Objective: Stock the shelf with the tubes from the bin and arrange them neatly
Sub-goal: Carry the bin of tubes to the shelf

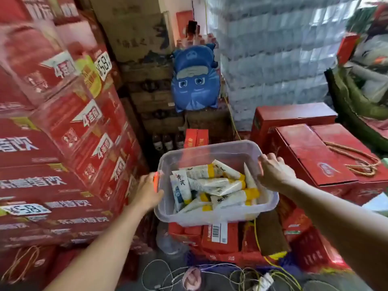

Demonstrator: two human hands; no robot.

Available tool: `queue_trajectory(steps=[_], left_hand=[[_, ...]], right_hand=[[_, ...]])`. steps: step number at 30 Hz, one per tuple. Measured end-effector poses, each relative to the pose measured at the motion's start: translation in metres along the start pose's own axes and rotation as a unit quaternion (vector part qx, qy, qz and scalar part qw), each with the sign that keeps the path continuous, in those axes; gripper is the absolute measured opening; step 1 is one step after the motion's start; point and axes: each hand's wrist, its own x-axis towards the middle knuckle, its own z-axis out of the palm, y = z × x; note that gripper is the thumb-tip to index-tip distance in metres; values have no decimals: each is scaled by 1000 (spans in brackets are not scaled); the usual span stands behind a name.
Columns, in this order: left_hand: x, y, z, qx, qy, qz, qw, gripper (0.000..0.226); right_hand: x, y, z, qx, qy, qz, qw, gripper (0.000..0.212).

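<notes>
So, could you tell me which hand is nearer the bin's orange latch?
Left. The left hand holds the bin right at the orange latch; the right hand grips the opposite rim.

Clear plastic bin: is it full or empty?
Partly full. White-and-yellow tubes lie jumbled in the clear plastic bin, their pile well below its rim.

The lower tubes point(212, 185) lie buried under the upper ones in the bin point(210, 151), so their number cannot be told, and their print is too smeared to read. The fingers of the left grip point(144, 192) disappear behind the orange latch point(156, 181). Both forearms are cut by the bottom edge. The wrapped stack point(273, 49) at the top right is blurred, its contents unclear. The red cartons point(63, 133) run past the left edge.
</notes>
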Motion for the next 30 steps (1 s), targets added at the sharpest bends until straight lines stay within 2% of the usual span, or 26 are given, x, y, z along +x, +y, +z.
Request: queue_trajectory(steps=[3,5,6,9,10,12,15,21,25,30], left_hand=[[44,-12,15,-46,-16,-78,996,89],[71,-22,31,-107,-62,-131,984,89],[82,-24,37,-156,-93,-167,969,83],[98,-22,43,-283,-113,-252,918,32],[99,-19,42,-305,-119,-268,906,21],[101,-14,45,-330,-112,-270,898,10],[106,-11,44,-337,-87,-264,899,15],[104,-9,37,-279,-63,-256,923,23],[74,6,18,-238,-38,-225,944,12],[8,28,6,-224,-38,-195,954,19]], right_hand=[[39,2,21,41,0,95,995,55],[58,4,32,75,-34,144,986,56],[66,6,37,86,-45,166,981,56],[83,16,47,119,-19,242,963,54],[87,20,49,137,-15,271,953,52],[91,25,53,186,-40,305,933,48],[94,30,56,251,-58,310,915,41],[75,33,33,237,-67,276,929,28],[24,44,33,259,-70,273,924,20],[-62,72,28,300,-58,284,909,20]])
